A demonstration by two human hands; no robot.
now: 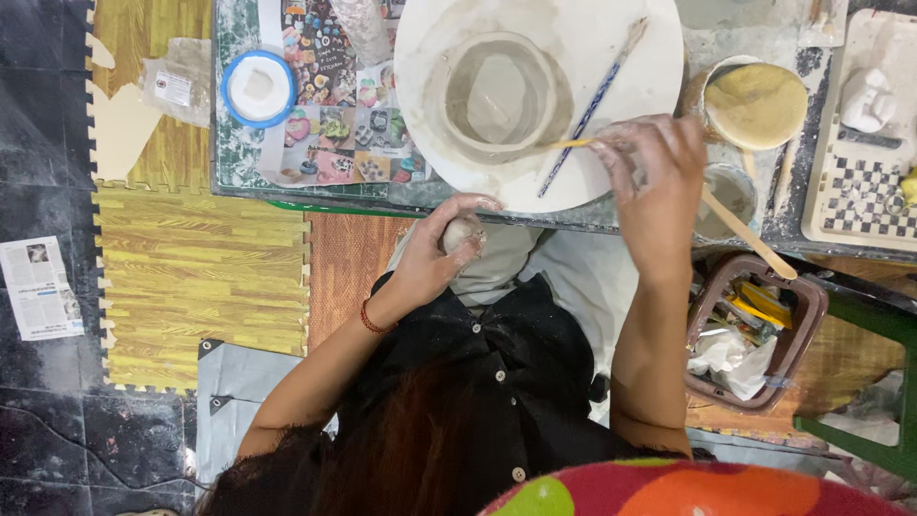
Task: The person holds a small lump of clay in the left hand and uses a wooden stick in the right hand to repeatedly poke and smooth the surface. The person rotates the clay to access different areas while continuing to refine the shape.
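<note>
On the far left, one sheet of newspaper (38, 287) lies on the dark floor. Next come yellow foam mats (196, 277). On the table's (248, 172) left part sits one small blue-rimmed tub (258, 88) with white stuff inside.

The left hand (441, 253) is low, in front of the table edge and above the lap. It is curled around one small lump of pale clay (462, 232). The fingers wrap most of it, so only a bit shows.

In the middle is one big white round board (573, 57). One clay bowl (499, 93) stands on it, open side up. One thin blue-patterned stick (592, 103) lies beside the bowl, slanting from upper right to lower left.

The right hand (654, 182) is closed in a pinch on one long wooden tool (755, 239). The tool runs from its thin yellow tip at the bowl's lower edge, through the hand, down to the right. The tip points left at the bowl.

Further right are one cup of yellow-brown mix (757, 103), one checkered board (864, 196), and one brown basket (755, 330) of scraps.
</note>
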